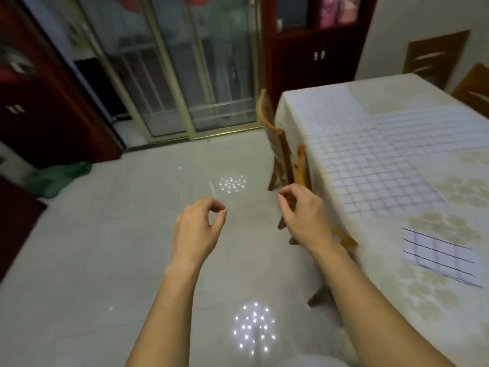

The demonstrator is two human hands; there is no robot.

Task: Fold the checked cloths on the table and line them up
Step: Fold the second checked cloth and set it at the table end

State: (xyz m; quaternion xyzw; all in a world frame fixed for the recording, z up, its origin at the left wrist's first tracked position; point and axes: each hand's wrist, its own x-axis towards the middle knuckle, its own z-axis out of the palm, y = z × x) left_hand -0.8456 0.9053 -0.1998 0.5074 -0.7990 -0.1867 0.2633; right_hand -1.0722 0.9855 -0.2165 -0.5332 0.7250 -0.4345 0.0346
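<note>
Two bare hands hang in the air over the pale tiled floor [119,247], just below the middle of the view. The left hand [197,229], at about 7 o'clock from centre, has its fingers curled and its thumb and forefinger tips meeting in a ring, with nothing between them. The right hand [304,215], at about 5 o'clock, has its fingers loosely bent with the tips apart, and it too holds nothing. It sits just in front of a wooden chair [280,144] pushed in at the table's near side.

The table [296,123] fills the view from 2 to 4 o'clock under a cream patterned cover, and the cloths lie on it, all well apart from both hands. A large checked cloth [370,165] is spread flat across the middle at 3 o'clock. A finer-checked cloth [325,107] lies beyond it towards 2 o'clock, and a lined cloth [436,128] lies to its right – whether these overlap at their edges is blurred. A small folded cloth [436,255] lies alone at 4 o'clock, near the table's front.

Sliding glass doors [172,62] stand at 11 to 12 o'clock, a dark cabinet [312,49] at 1 o'clock, and a green bundle [58,178] on the floor at 9 o'clock
</note>
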